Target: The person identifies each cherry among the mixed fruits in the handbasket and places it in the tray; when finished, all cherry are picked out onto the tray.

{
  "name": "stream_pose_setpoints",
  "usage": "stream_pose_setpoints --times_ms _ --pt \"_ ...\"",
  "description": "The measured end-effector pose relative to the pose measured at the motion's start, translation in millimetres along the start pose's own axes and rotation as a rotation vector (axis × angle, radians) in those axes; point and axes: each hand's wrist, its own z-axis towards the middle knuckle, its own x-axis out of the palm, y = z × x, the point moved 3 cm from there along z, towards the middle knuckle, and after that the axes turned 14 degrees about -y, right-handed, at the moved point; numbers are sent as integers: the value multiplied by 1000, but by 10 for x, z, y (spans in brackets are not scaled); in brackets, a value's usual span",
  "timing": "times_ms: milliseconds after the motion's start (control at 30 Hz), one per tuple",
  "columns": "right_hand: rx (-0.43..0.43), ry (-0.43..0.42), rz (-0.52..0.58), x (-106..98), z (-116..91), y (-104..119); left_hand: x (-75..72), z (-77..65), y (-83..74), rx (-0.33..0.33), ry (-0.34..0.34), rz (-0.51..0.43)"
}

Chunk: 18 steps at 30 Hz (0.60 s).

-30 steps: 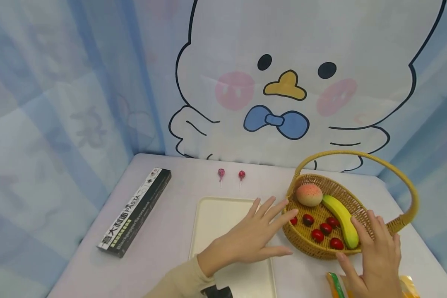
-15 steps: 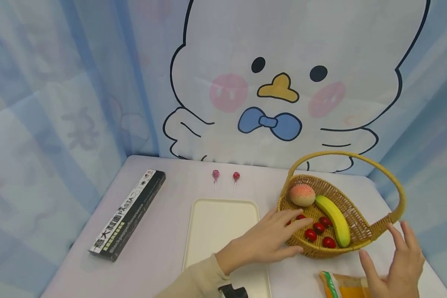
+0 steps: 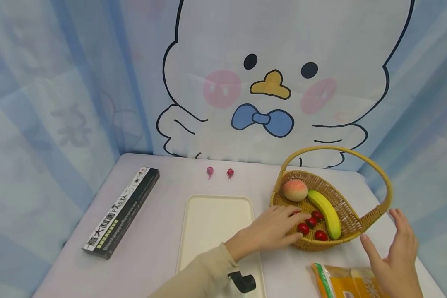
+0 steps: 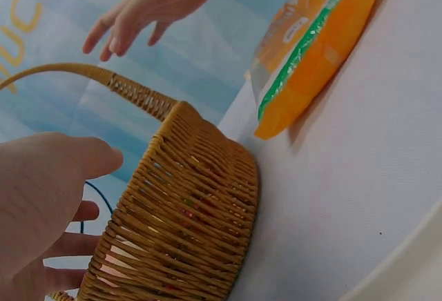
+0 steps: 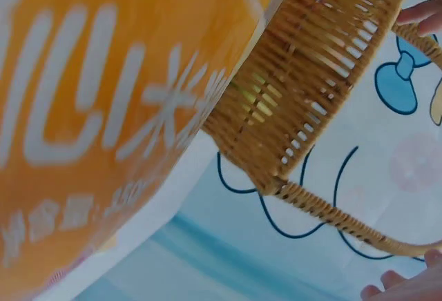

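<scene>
A wicker basket [image 3: 313, 246] with a tall arched handle stands at the right of the table. Inside lie a peach [image 3: 295, 190], a banana [image 3: 325, 214] and several dark red cherries [image 3: 320, 235]. My left hand [image 3: 270, 229] reaches over the basket's left rim, its loosely bent fingers above the cherries and holding nothing. In the left wrist view, that hand [image 4: 41, 201] is beside the wicker wall [image 4: 183, 204], thumb apart from the fingers. To the right of the basket is my right hand [image 3: 396, 254], fingers spread near the handle's lower end and nothing in its grasp.
An orange bag with a green stripe [image 3: 344, 282] lies in front of the basket, partly behind the right hand. A cream tray [image 3: 212, 223] sits under the left forearm. Two lollipops [image 3: 230, 173] are at the back; a black-and-white pasta box [image 3: 124, 211] lies left.
My left hand has moved right, from over the tray to over the basket's rim. My right hand has shifted from the basket's front to its right side. The head view has turned slightly right.
</scene>
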Motion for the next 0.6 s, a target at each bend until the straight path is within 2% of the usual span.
stream_pose_setpoints --times_ms 267,400,600 --pt "-38 49 -11 46 163 -144 106 220 -36 -42 55 -72" --pt "-59 77 0 46 222 -226 163 297 -44 -71 80 -63" --pt "-135 139 6 38 293 -373 230 369 -56 -98 76 -53"
